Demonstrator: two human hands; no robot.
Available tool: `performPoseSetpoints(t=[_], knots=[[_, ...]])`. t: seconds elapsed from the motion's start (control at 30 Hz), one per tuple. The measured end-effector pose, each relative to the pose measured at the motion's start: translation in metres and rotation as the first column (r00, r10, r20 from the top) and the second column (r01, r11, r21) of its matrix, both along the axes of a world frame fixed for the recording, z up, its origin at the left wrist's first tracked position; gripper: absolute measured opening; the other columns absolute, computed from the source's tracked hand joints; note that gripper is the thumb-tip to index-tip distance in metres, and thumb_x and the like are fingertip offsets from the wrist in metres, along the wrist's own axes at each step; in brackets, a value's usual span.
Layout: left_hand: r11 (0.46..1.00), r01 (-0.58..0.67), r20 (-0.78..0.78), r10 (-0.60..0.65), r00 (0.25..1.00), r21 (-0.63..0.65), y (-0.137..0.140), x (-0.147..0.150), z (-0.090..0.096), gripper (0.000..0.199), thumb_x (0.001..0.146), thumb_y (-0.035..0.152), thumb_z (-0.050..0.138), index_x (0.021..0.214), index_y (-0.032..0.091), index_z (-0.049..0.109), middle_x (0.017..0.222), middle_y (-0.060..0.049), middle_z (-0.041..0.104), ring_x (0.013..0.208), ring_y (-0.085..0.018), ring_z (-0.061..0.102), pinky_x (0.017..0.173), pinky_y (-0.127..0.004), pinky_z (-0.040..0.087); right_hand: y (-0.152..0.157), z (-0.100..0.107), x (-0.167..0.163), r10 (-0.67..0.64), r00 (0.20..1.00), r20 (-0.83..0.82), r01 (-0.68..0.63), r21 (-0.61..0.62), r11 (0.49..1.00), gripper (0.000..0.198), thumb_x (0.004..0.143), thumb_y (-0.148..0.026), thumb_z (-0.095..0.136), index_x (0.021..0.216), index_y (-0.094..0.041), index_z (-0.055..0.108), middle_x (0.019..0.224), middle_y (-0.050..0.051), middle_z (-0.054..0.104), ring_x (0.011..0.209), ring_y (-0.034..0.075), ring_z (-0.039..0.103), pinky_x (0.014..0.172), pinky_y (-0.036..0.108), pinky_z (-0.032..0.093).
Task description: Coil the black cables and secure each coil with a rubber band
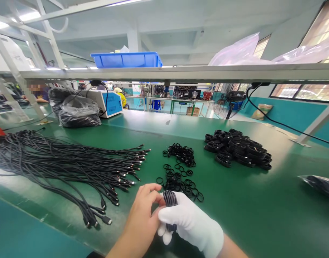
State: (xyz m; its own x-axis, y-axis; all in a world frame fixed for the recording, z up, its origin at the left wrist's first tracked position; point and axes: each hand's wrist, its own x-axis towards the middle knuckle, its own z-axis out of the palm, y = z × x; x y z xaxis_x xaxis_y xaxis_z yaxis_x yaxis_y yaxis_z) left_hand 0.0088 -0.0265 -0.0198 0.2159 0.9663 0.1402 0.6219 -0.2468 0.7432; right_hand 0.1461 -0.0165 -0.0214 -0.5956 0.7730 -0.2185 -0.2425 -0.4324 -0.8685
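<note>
A coiled black cable (pixel 170 199) is held between my two hands near the front of the table. My right hand (pixel 189 218), in a white glove, wraps round the coil with its thumb across the near side. My bare left hand (pixel 145 208) has its fingers curled against the coil's left side, fingertips and thumb closed on it. Just beyond my hands lie loose black rubber rings (pixel 177 179), with a denser heap of rings (pixel 182 153) behind them. The lower part of the coil is partly hidden by the glove.
Long straight black cables (pixel 73 157) spread over the left side, connectors pointing right. Coiled cables (pixel 238 148) are piled at the right. A plastic bag (pixel 318 184) lies at the right edge. Bagged goods (pixel 78 111) and a blue-white machine (pixel 107 102) stand behind, under a shelf (pixel 180 74).
</note>
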Motion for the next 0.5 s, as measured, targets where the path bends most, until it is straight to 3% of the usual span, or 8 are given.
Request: performPoseSetpoints(t=[0.2, 0.37, 0.5], knots=[[0.995, -0.022, -0.104, 0.032, 0.994, 0.093, 0.006, -0.005, 0.014, 0.011, 0.078, 0.013, 0.053, 0.079, 0.021, 0.06, 0.084, 0.0, 0.063, 0.078, -0.017, 0.058, 0.072, -0.03, 0.045, 0.0, -0.001, 0.002, 0.037, 0.998, 0.05, -0.037, 0.006, 0.999, 0.017, 0.057, -0.022, 0.06, 0.067, -0.009, 0.06, 0.047, 0.0, 0.053, 0.039, 0.009, 0.05, 0.037, 0.017, 0.042], [0.973, 0.085, -0.18, -0.047, 0.983, 0.214, 0.01, -0.009, 0.018, 0.017, 0.081, 0.011, 0.053, 0.076, 0.02, 0.066, 0.075, 0.001, 0.065, 0.073, -0.016, 0.06, 0.067, -0.027, 0.045, 0.0, 0.001, 0.003, 0.125, 0.989, 0.082, -0.123, -0.026, 0.992, 0.015, 0.055, -0.017, 0.059, 0.068, -0.01, 0.061, 0.047, -0.001, 0.054, 0.036, 0.007, 0.048, 0.033, 0.015, 0.041], [0.958, 0.095, -0.131, -0.061, 0.989, 0.271, 0.014, -0.012, 0.011, 0.012, 0.079, 0.011, 0.06, 0.076, 0.02, 0.066, 0.074, 0.002, 0.067, 0.07, -0.014, 0.062, 0.064, -0.023, 0.047, 0.0, 0.007, 0.004, 0.092, 0.994, 0.058, -0.09, -0.04, 0.995, 0.015, 0.052, -0.017, 0.061, 0.066, -0.011, 0.06, 0.044, -0.003, 0.051, 0.033, 0.007, 0.046, 0.03, 0.013, 0.037]])
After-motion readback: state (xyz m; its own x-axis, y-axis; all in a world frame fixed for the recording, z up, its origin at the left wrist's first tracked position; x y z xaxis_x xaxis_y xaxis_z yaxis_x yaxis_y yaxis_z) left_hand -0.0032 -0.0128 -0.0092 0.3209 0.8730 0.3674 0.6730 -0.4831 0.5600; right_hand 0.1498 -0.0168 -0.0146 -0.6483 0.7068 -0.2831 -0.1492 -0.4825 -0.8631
